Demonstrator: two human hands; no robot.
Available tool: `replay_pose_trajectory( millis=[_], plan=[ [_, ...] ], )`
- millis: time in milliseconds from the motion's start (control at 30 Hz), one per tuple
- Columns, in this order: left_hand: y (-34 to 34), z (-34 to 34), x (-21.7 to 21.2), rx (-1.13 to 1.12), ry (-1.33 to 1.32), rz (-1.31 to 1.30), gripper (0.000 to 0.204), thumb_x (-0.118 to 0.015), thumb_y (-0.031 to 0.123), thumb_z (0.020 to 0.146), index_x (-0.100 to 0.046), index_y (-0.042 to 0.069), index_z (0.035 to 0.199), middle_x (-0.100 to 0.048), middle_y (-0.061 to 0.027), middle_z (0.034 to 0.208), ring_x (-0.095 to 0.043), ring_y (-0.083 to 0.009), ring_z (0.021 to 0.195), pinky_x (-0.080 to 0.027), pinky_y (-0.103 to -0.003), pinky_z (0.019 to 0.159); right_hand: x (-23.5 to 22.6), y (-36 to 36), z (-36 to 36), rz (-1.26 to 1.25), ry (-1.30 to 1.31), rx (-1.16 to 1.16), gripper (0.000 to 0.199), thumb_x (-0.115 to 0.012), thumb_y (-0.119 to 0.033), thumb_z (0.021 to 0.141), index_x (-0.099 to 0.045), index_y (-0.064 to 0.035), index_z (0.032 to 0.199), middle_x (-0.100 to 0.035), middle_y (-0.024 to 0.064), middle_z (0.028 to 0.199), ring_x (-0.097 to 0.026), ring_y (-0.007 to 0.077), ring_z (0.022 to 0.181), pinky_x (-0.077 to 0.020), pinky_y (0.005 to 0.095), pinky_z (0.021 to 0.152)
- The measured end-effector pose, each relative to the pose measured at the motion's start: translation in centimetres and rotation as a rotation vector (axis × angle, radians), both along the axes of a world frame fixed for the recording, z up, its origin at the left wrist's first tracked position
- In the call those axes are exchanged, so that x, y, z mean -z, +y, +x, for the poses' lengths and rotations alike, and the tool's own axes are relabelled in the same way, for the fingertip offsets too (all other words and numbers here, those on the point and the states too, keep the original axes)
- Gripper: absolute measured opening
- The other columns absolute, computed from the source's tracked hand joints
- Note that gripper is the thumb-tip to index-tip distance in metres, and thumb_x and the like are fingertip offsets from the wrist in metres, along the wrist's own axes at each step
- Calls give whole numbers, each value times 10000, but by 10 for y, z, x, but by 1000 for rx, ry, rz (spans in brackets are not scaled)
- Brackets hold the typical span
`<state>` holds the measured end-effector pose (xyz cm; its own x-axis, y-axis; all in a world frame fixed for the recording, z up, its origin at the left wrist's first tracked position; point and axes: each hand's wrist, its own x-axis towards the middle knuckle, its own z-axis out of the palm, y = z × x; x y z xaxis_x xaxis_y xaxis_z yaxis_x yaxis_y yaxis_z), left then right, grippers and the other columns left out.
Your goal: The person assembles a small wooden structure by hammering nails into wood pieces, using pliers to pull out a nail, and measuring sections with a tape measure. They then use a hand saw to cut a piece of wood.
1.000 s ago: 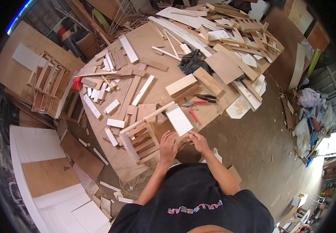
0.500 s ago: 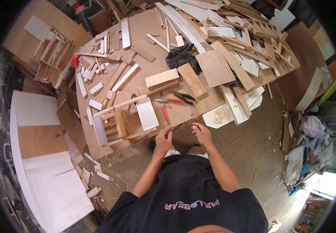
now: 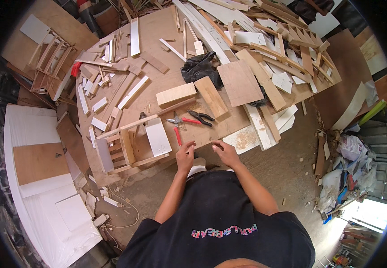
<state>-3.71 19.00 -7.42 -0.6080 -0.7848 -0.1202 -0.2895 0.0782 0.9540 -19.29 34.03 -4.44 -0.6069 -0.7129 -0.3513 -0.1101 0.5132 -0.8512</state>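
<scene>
- The left hand (image 3: 185,154) hovers at the near edge of the counter (image 3: 157,40), fingers loosely curled and gripping nothing, just beside the red-handled pliers (image 3: 177,127).
- The right hand (image 3: 224,152) hangs just off the same edge, fingers half open and empty.
- Black-handled pliers (image 3: 201,118) lie beside the red pair.
- A white panel (image 3: 157,136) rests on a small wooden frame (image 3: 124,147) toward the near left corner.

Woodworking shop: offcut-strewn workbench (image 3: 157,49), pliers (image 3: 201,118)
</scene>
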Motion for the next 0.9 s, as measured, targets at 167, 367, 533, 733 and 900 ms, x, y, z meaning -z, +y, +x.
replay_pose_trajectory(
  millis=[167,367,533,733,900],
  plan=[
    [-20,-11,4,55,-52,-113,250,-634,110,971,-702,24,1196,-766,-146,1055,-734,-268,1026,-551,-369,913,32,-2,-17,-7,48,121,467,-663,-326,961,-645,-5,1301,-738,199,1134,-723,296,1051,-548,391,926],
    [-23,-20,7,-36,-115,-22,254,-644,134,973,-710,20,1190,-765,-151,1074,-742,-253,1018,-567,-355,903,56,-12,-58,123,80,-151,502,-689,-363,954,-633,-35,1329,-733,188,1130,-719,307,1040,-548,382,917],
    [-7,-49,5,-168,-103,61,250,-623,129,1006,-701,-7,1201,-772,-121,1074,-729,-194,1041,-555,-320,920,46,-40,-96,42,44,-219,454,-689,-327,965,-650,-37,1312,-739,189,1120,-737,271,994,-564,372,888],
    [-12,-76,10,-277,16,169,266,-595,84,1021,-664,-3,1262,-742,-130,1158,-700,-199,1102,-520,-315,989,63,-72,-124,-93,14,-171,358,-659,-257,983,-686,-18,1249,-759,158,1049,-739,210,929,-563,333,846],
    [-25,-56,-4,-367,27,167,232,-580,64,1025,-669,-17,1223,-739,-113,1124,-701,-191,1076,-520,-302,975,65,-124,-137,-146,29,-126,333,-649,-249,979,-695,-23,1221,-757,166,1015,-735,224,921,-560,359,827]
  ],
)
